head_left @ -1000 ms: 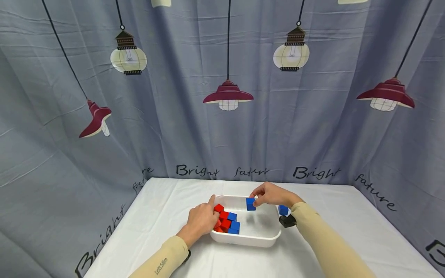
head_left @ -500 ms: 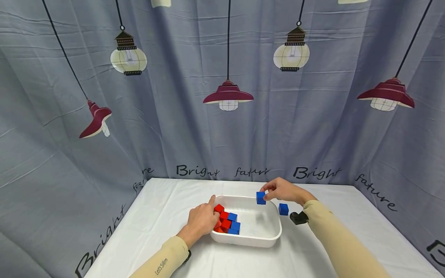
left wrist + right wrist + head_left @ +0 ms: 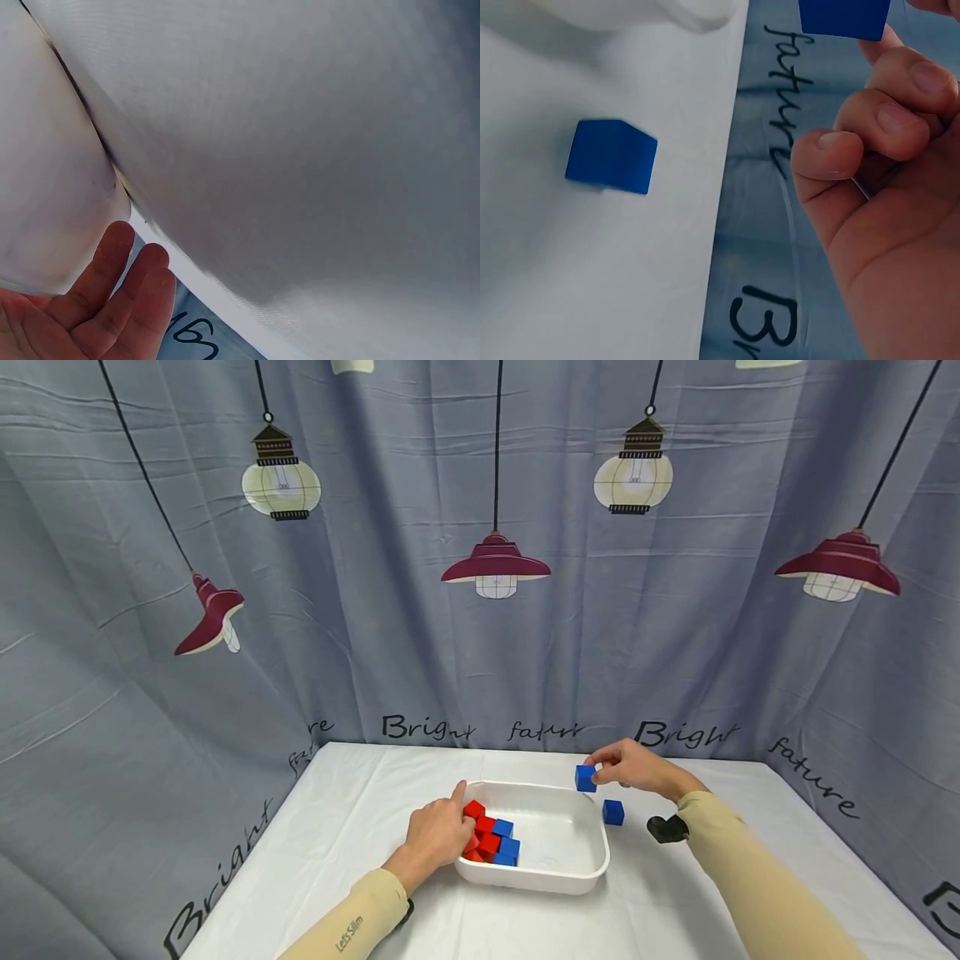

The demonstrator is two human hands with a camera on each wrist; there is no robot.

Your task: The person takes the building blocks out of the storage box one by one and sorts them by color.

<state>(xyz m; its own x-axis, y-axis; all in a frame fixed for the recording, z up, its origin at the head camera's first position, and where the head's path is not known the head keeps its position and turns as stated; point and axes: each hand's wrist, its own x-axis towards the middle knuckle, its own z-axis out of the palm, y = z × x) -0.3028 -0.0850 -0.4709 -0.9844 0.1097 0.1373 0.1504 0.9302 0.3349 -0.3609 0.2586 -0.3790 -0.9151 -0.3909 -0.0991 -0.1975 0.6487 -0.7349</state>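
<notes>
- Here's your right hand (image 3: 630,767), with a blue cube (image 3: 586,779) pinched between thumb and fingers, raised off the table (image 3: 630,914) by the far right corner of the white tray (image 3: 540,880).
- Look at the right wrist view: the cube shows only partly at the top edge, and your other fingers curl in toward the palm, clear of it.
- Over on the other side, your left hand (image 3: 437,831) has hold of the tray's left wall, thumb over the inside, index finger stretched along the rim toward the far left corner.
- From the left wrist, three of your fingers lie fairly straight along the outside of that wall.
- Inside the tray, the red cubes (image 3: 489,845) crowd against the left side, right by your thumb, some partly hidden by your hand.
- Blue cubes (image 3: 508,849) sit on the right edge of that cluster; the tray's right part shows bare white floor.
- Outside, a lone blue cube (image 3: 613,812) rests on the table near the tray's right wall, a small gap between them, below your right hand.
- Your sleeves are pale yellow, the left sleeve (image 3: 352,918) lettered in black.
- Behind it all hangs a grey-blue curtain (image 3: 375,610), printed with hanging lamps (image 3: 496,560) and black script.
</notes>
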